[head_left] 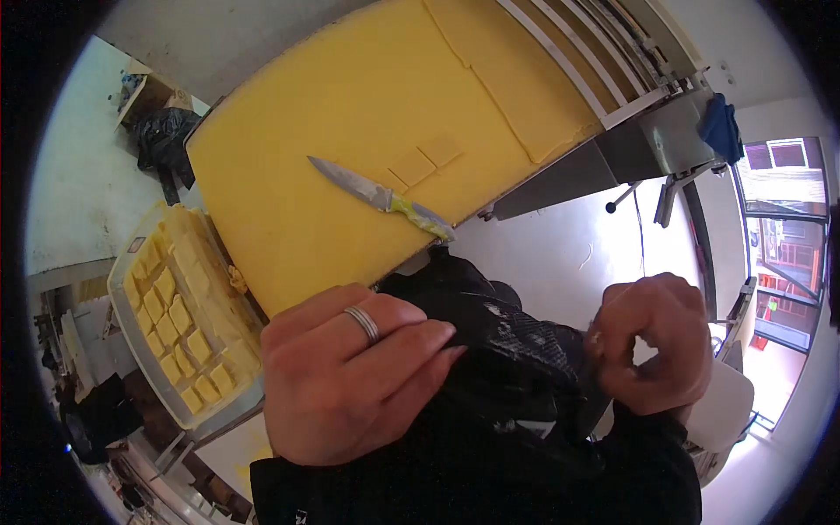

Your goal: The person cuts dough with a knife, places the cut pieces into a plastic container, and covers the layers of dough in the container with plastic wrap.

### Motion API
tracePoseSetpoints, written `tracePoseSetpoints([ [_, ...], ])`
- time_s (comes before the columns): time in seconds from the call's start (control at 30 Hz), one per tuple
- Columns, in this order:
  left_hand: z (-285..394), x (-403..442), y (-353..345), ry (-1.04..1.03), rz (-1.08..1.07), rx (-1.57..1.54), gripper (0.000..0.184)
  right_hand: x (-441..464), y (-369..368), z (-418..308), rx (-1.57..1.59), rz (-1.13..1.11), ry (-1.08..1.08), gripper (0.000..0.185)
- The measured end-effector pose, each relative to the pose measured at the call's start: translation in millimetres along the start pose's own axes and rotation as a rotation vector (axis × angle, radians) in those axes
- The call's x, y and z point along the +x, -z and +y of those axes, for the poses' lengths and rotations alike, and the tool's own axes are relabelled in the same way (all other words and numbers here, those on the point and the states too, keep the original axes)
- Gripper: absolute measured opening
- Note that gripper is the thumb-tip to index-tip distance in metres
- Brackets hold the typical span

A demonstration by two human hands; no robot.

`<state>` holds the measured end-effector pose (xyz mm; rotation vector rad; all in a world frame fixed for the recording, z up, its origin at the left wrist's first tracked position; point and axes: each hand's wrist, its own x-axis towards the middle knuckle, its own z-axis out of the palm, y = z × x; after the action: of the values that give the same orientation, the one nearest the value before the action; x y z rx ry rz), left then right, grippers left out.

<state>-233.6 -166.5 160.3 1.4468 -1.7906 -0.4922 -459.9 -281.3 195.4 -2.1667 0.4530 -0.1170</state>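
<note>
My left hand (354, 376), with a ring on one finger, is raised in front of my dark clothing. Its fingers are curled and pressed together, and whatever they might hold is hidden. My right hand (656, 343) is curled into a loose ring, thumb against fingers, with light showing through the gap. Neither hand touches the yellow work surface (289, 236). On that surface lies a knife (359, 185) with a green patterned handle. Beside the blade are flat square dough pieces (420, 166). A wide dough sheet (525, 87) stretches toward the machine.
At the left stands a plastic tub (184, 416) with several yellow pieces. A machine with metal bars (560, 52) adjoins the surface at the upper right, with a lever below. A black bag (162, 140) hangs at upper left, a blue cloth (720, 129) at right.
</note>
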Motion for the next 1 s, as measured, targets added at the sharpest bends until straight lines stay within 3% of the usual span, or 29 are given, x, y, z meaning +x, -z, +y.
tracePoseSetpoints([
  [0.07, -1.8, -1.1, -0.6, 0.015, 0.0, -0.003, 0.02, -0.5, -1.3, 0.6, -0.014, 0.073, 0.064, 0.031],
  [0.43, -3.2, -1.7, 0.9, 0.044, 0.004, -0.021, 0.019, 11.9, -5.3, -11.6, -0.129, -0.451, -0.306, 0.046],
  [0.7, -5.1, -1.3, 4.3, 0.055, -0.011, -0.034, 0.02, 16.3, -9.5, -9.7, -0.102, -0.338, -0.273, 0.042],
  [0.83, -7.1, -1.7, 4.1, 0.053, -0.006, -0.037, 0.021, 18.3, -7.6, -10.4, -0.085, -0.467, -0.316, 0.039],
  [1.0, -4.8, -2.3, 5.0, 0.096, -0.043, -0.045, 0.02, 19.5, -9.4, -6.3, -0.168, -0.38, -0.281, 0.036],
])
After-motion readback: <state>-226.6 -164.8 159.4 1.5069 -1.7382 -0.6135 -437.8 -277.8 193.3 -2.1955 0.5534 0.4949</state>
